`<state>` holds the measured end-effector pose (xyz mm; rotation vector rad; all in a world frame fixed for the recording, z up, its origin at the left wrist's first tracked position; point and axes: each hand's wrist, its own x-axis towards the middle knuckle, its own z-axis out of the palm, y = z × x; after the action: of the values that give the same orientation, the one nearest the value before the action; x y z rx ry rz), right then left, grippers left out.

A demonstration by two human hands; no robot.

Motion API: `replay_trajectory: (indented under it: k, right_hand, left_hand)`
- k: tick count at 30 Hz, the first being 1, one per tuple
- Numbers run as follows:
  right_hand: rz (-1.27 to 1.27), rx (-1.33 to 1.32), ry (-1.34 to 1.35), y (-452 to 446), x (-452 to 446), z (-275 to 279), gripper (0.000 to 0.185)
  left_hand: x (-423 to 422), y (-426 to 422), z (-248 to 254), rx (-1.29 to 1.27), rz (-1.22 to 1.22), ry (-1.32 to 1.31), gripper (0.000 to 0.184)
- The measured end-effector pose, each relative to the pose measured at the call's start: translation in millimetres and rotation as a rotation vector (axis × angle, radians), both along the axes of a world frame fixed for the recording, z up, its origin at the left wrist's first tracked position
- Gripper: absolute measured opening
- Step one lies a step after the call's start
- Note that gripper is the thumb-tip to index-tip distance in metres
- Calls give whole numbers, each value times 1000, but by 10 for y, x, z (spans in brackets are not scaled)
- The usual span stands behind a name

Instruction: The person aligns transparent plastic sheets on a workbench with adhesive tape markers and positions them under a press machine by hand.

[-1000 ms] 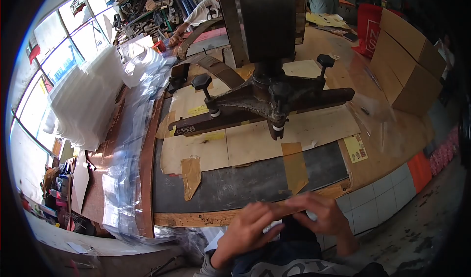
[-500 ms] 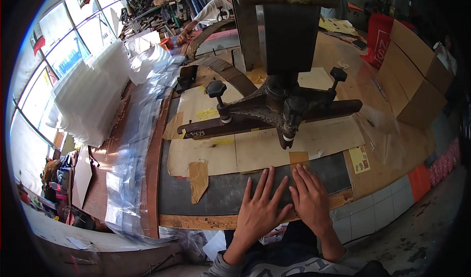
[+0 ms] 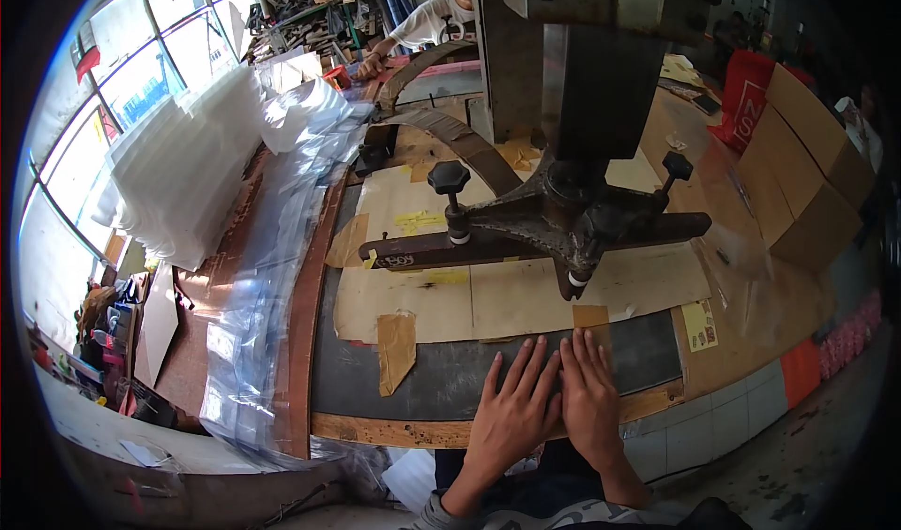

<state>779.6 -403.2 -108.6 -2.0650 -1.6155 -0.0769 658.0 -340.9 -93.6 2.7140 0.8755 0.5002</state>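
My left hand (image 3: 512,408) lies palm down on the dark grey board (image 3: 450,386) at its front edge, fingers stretched forward. Close beside it, my right hand (image 3: 589,397) is also flat, its fingers straight and near together. Neither hand holds anything. Just beyond the fingertips are a cream cardboard sheet (image 3: 526,307) and brown tape strips (image 3: 397,352) stuck at its front edge. Above the sheet hangs a dark metal press head (image 3: 540,213) with black knobs and a long bar (image 3: 497,249) across it.
Clear plastic film (image 3: 251,333) and a stack of white foam sheets (image 3: 183,178) lie on the left. An open cardboard box (image 3: 798,169) and a red bag (image 3: 748,98) stand at right. Behind the machine, a person in a white shirt (image 3: 427,23) reaches toward the table.
My hands have come closer together, and the fingers of my left hand are less spread. The whole view has shifted slightly, so the machine appears farther right.
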Motion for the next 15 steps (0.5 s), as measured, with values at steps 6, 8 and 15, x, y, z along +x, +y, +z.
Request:
replay_trajectory:
  k: [6,8,15]
  right_hand:
    - [-3,7,59,49,-64,10,38]
    - [-2,-10,65,35,-55,39,37]
    - [24,-49,56,23,-35,78,39]
  left_hand:
    - [-43,4,-30,-7,-7,-36,50]
    - [-42,1,6,-30,-9,-31,50]
    - [-41,-11,6,-61,38,6,52]
